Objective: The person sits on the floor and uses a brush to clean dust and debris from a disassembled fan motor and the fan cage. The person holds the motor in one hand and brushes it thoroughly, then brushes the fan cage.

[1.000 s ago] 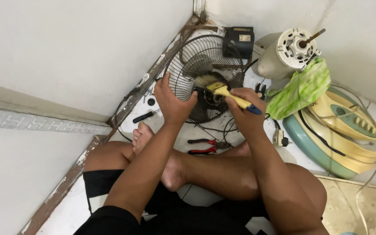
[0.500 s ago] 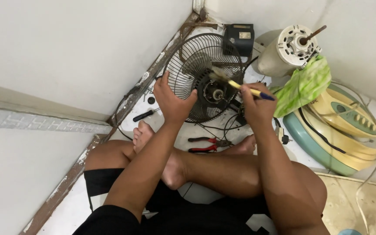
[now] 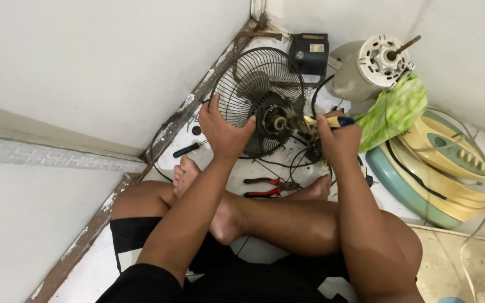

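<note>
Head view: the left hand (image 3: pixel 224 130) grips the fan grille (image 3: pixel 256 90) at its 8 o'clock rim. The right hand (image 3: pixel 338 140), at the grille's 4 o'clock, is closed around a yellow-handled tool (image 3: pixel 326 120).

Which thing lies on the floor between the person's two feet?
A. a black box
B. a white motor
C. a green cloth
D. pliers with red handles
D: the pliers with red handles lie on the white floor between the feet, just below the fan grille that the left hand steadies, while the right hand holds a screwdriver.
</note>
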